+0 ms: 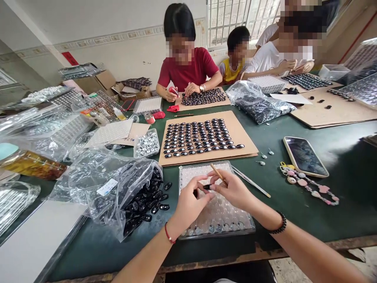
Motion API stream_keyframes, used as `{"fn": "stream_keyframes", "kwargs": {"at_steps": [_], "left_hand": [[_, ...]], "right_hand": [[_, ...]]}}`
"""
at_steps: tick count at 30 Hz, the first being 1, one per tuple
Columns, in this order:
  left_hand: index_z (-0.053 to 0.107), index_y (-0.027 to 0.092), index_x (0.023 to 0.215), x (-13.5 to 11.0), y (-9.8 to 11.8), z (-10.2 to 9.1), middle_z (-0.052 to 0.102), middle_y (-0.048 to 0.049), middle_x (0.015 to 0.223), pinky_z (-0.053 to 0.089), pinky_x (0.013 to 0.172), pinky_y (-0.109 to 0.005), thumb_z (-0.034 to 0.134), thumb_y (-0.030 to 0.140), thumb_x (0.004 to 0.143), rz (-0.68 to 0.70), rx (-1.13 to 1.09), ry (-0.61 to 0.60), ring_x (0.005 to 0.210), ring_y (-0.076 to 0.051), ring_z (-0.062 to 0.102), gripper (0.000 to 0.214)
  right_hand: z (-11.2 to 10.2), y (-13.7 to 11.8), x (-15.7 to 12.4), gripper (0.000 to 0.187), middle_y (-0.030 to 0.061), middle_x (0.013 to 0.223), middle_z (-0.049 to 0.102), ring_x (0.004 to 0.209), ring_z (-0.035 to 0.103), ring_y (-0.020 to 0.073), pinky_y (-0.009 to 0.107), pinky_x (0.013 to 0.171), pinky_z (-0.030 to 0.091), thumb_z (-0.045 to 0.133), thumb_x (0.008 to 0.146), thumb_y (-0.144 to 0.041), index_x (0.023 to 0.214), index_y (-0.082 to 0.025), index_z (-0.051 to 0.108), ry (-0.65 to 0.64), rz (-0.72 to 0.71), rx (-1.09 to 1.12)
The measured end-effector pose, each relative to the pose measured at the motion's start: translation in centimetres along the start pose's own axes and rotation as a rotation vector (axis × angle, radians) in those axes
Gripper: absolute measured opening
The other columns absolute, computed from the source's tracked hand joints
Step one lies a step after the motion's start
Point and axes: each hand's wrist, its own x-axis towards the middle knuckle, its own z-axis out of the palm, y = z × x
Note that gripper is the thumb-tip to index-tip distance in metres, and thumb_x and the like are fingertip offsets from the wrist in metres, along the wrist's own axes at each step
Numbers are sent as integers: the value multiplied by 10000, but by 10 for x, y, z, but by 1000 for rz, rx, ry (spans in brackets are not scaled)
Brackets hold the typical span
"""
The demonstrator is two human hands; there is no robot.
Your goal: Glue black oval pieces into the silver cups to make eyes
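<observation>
Over a clear plastic tray (218, 230) of round cells, both my hands come together at a small shiny black oval piece (207, 187). My left hand (188, 200) is closed, pinching the piece at its left end. A thin wooden stick (217, 172) slants up from my right hand (235, 190), whose thumb and fingertips also touch the piece. Small round discs (219, 228) fill part of the tray's front row. Beyond the tray, a cardboard sheet (247, 145) carries rows of similar black ovals (198, 135). To the left, more black pieces (147, 196) spill from a clear plastic bag (88, 192).
White tweezers (251, 181) lie right of the tray, near a phone (306, 155) with a beaded strap (318, 188). A small box of silvery parts (146, 144) stands left of the cardboard. Across the table, a person in red (188, 70) handles black pieces; others sit farther right.
</observation>
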Motion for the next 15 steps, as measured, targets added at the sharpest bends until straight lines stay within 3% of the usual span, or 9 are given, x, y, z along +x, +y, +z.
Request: {"fn": "stream_keyframes", "kwargs": {"at_steps": [4,7,11,15], "left_hand": [[519,217,1030,4,0,-9,566,2,883,426,628,-194,533,132,745,-236,-568,-26,674,-75,532,298],[539,189,989,5,2,-14,563,-35,999,456,774,-241,542,30,700,-302,-781,-34,814,-111,581,330],[534,161,1034,5,7,-15,571,-89,1096,475,821,-267,571,81,732,-356,-832,-49,910,-158,593,314],[516,170,1034,6,7,-16,642,-81,925,511,629,-227,582,228,763,-371,-798,-60,654,-113,624,285]], "right_hand": [[-46,16,38,213,43,763,604,545,487,120,220,485,366,559,730,-312,832,-133,611,208,-66,-76],[-95,36,75,202,47,814,612,701,546,160,244,589,400,539,745,-290,851,-136,614,499,-1,-434],[-140,62,104,114,45,747,618,667,537,186,272,584,362,587,694,-226,750,-143,640,470,55,-600],[-154,81,104,121,40,700,603,618,510,183,269,553,334,581,701,-236,746,-158,661,406,84,-717]]}}
